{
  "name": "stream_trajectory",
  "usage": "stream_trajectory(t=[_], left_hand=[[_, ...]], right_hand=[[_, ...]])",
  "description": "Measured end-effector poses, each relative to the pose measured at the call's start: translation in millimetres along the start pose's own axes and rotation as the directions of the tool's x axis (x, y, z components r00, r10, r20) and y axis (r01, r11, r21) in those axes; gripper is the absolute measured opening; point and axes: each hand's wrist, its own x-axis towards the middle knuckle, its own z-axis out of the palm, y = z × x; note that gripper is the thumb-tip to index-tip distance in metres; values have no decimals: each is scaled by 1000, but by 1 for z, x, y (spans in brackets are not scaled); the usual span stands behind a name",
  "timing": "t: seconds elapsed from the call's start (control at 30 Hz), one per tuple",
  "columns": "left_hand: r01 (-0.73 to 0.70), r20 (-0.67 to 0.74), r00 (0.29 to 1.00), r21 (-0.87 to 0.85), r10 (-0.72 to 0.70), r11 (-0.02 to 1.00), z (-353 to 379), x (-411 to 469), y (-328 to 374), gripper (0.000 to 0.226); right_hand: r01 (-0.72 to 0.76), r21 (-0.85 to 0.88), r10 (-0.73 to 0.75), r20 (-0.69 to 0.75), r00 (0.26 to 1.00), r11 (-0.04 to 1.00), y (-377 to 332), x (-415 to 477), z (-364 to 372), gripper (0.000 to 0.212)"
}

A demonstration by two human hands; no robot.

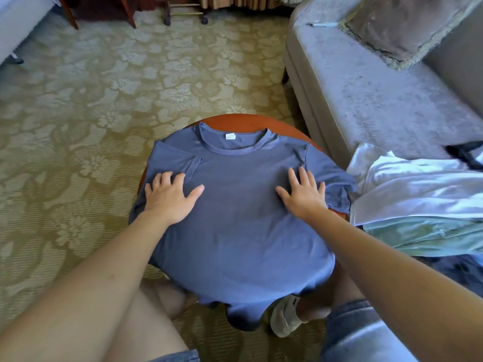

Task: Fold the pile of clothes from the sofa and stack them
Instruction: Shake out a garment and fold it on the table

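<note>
Nearest you, the blue T-shirt (235, 205) overhangs the surface (235, 120), and with your left hand (170, 197) and right hand (304, 194) only pressing flat, grip wide, a fold may drag it off.

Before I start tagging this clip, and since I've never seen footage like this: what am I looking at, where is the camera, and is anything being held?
There is no machine here. The two arms belong to a person, and the single picture comes from a wide-angle camera worn on their head, looking forward and down. That is why the arms come in from the bottom edge.

A blue T-shirt lies spread out on a small round wooden table, collar away from the person and hem hanging over the near edge. The left hand and the right hand rest on the shirt with open fingers; neither grips anything.

To the right stands a grey sofa. On it lies a pile of pale clothes, and further back a cushion.
</note>
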Motion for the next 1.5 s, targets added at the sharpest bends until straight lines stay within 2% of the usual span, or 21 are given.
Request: stream_trajectory(t=[0.1, 0.2, 0.33, 0.43, 0.53, 0.6, 0.63, 0.67, 0.73, 0.8, 0.83, 0.87, 0.93, 1.07, 1.13, 1.27, 1.33, 1.4, 1.43, 1.47, 1.5], left_hand=[[-65, -17, 998, 83, 67, 994, 4, 1, 29, 77], [-145, 27, 989, 102, 143, 984, 16, 3, 63, 76], [-81, 52, 996, 93, 76, 992, 31, 11, 89, 78], [-31, 40, 999, 94, 28, 995, 32, 21, 96, 78], [-13, 21, 1000, 93, 11, 996, 31, 26, 101, 78], [-11, 20, 1000, 94, 9, 996, 31, 26, 103, 78], [-10, 21, 1000, 93, 8, 996, 30, 25, 103, 78], [-8, 21, 1000, 91, 6, 996, 30, 25, 103, 78], [-3, 22, 1000, 81, 1, 997, 29, 25, 103, 78], [-1, 41, 999, 81, -2, 997, 27, 24, 104, 79], [-2, 61, 998, 88, -3, 996, 25, 24, 104, 79], [-3, 93, 996, 94, -6, 996, 23, 26, 104, 80], [-3, 129, 992, 79, -8, 997, 15, 28, 104, 80], [1, -43, 999, 65, 2, 998, 2, 23, 88, 77], [15, -95, 996, 89, -7, 996, -1, 20, 72, 77], [117, -75, 991, 75, -112, 990, -4, 13, 41, 78], [154, -46, 987, 72, -151, 985, -3, 10, 30, 79], [184, -10, 983, 56, -184, 981, -1, 6, 24, 81], [200, 11, 980, 42, -201, 979, 0, 5, 22, 81], [217, 31, 975, 28, -218, 976, 1, 3, 21, 82], [230, 45, 972, 18, -230, 973, 2, 2, 20, 82]], right_hand=[[72, -23, -72, -6, 997, 997, 28, 0, 3, 69], [93, -40, -95, -48, 994, 995, 35, 2, 6, 68], [150, -77, -155, -56, 986, 986, 39, 25, 3, 68], [149, -40, -150, -46, 988, 988, 47, 43, -7, 69], [115, 54, -100, -223, 970, 992, 66, 42, -10, 67], [42, 183, 31, -380, 924, 982, 83, 31, -10, 63], [-13, 307, 140, -396, 908, 952, 90, 24, -10, 59], [-77, 441, 251, -352, 902, 894, 95, 19, -12, 57], [-235, 653, 393, -105, 914, 720, 104, 15, -11, 64], [-365, 728, 392, 143, 909, 580, 112, 15, -9, 73], [-396, 738, 372, 209, 904, 547, 114, 15, -8, 75], [-400, 744, 360, 229, 905, 534, 115, 16, -6, 76], [-355, 769, 369, 167, 914, 531, 114, 17, -7, 73], [-243, 823, 397, 23, 918, 514, 107, 19, -19, 73], [-216, 819, 404, -21, 914, 532, 107, 22, -20, 67], [-164, 758, 365, -104, 925, 631, 94, 25, -30, 37], [-83, 697, 333, -231, 914, 712, 81, 26, -40, 33], [8, 487, 228, -423, 877, 873, 63, 26, -49, 41], [76, 348, 114, -494, 862, 934, 51, 24, -52, 45], [141, 205, -23, -491, 871, 969, 38, 20, -55, 48], [188, 58, -150, -399, 905, 981, 24, 15, -54, 48]])
